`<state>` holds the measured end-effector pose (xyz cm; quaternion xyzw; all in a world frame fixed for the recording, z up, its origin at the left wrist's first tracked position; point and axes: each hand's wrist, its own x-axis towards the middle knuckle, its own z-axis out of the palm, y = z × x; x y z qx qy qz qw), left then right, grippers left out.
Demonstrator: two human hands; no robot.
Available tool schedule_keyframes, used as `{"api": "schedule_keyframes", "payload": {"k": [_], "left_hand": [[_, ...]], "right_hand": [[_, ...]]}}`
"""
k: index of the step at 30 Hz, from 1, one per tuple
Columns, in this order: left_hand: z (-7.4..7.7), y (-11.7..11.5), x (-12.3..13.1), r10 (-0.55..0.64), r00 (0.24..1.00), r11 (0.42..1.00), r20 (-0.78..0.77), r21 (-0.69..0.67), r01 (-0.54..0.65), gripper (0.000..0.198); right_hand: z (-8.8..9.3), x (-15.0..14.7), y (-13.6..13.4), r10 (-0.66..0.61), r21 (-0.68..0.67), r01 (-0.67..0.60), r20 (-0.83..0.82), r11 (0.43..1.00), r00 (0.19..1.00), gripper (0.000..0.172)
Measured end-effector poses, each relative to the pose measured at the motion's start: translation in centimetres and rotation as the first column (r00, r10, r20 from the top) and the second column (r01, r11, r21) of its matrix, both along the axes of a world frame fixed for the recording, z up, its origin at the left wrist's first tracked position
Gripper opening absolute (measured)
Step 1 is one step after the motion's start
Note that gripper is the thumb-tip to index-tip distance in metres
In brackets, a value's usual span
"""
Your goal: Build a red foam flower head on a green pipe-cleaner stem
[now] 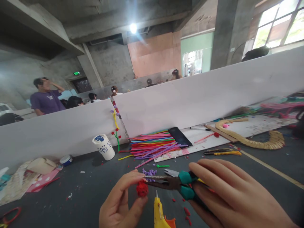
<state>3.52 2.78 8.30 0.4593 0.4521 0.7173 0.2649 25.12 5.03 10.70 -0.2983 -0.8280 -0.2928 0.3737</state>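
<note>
My left hand (123,201) pinches a small red fuzzy ball (142,189) between thumb and fingers. My right hand (220,190) is wrapped round the handles of pliers (174,183) with teal and black grips. The jaws point left, and their tips reach the top of the red ball. A thin silvery wire or stem (156,176) runs along just above the jaws. Below the pliers, a yellow glue gun (158,212) has its nozzle pointing up. Small purple pieces (149,172) lie behind the jaws.
Colourful fuzzy stems (154,144) lie beside a black tray (180,136). A white cup (104,148) stands left of them, near a white partition (166,104). Yellow-handled cutters (225,152) lie to the right, red scissors (11,216) at lower left. People sit or stand beyond the partition.
</note>
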Motion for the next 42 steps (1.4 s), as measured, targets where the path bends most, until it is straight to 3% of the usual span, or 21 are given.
{"api": "schedule_keyframes", "payload": {"k": [3,6,9,13,17,29,42], "left_hand": [[0.2,0.1,-0.1,-0.022,1.0,0.999,0.018,0.024,0.022,0.019],[0.4,0.2,-0.2,-0.045,0.999,0.994,-0.005,0.095,0.045,0.018],[0.6,0.4,-0.3,-0.06,0.997,0.98,-0.056,0.189,0.07,0.015],[0.2,0.8,-0.3,-0.1,0.983,0.947,-0.154,0.289,0.142,0.015],[-0.3,0.8,0.0,-0.036,0.991,0.955,-0.129,0.287,0.072,0.014],[-0.5,0.7,0.1,0.012,0.986,0.953,-0.164,0.301,0.038,0.012],[-1.3,1.1,-0.2,0.16,0.931,0.921,-0.327,0.39,-0.021,0.011]], "right_hand": [[0.0,0.3,0.3,0.084,-0.163,-0.113,-0.173,0.98,0.981,0.026],[-0.4,0.5,0.3,0.126,-0.357,-0.222,-0.273,0.907,0.954,0.021],[-0.8,0.4,0.4,0.179,-0.455,-0.313,-0.313,0.833,0.933,0.022],[-0.9,0.2,0.4,0.211,-0.466,-0.341,-0.309,0.816,0.927,0.018],[-0.9,0.4,0.4,0.212,-0.454,-0.332,-0.295,0.827,0.932,0.018],[-0.5,0.4,0.2,0.198,-0.417,-0.291,-0.253,0.861,0.947,0.022],[-0.4,0.4,0.2,0.177,-0.434,-0.264,-0.23,0.861,0.957,0.023]]}}
